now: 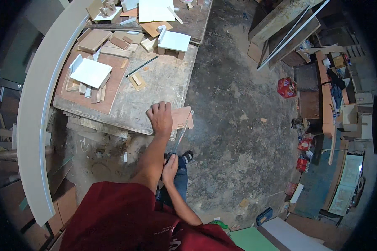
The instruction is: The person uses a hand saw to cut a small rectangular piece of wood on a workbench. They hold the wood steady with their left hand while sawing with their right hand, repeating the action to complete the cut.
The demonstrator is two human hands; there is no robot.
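Note:
At the near right corner of the worktable (137, 109), my left hand (160, 119) lies palm down with its fingers spread. It rests against a thin reddish-brown wood board (181, 114), which juts past the table's right edge. My right hand (170, 168) is closed around the dark handle of a narrow hand saw (181, 136). The saw's long blade slants up and away, crossing the outer part of the board. Whether its teeth sit in a cut is too small to tell.
On the table are a dark green pencil-like stick (141, 66), a small wood block (136, 81), white-topped wooden pieces (91, 72) and stacked offcuts (94, 40). A long curved pale panel (35, 113) stands left. Right are leaning boards (291, 39) and a red box (287, 87).

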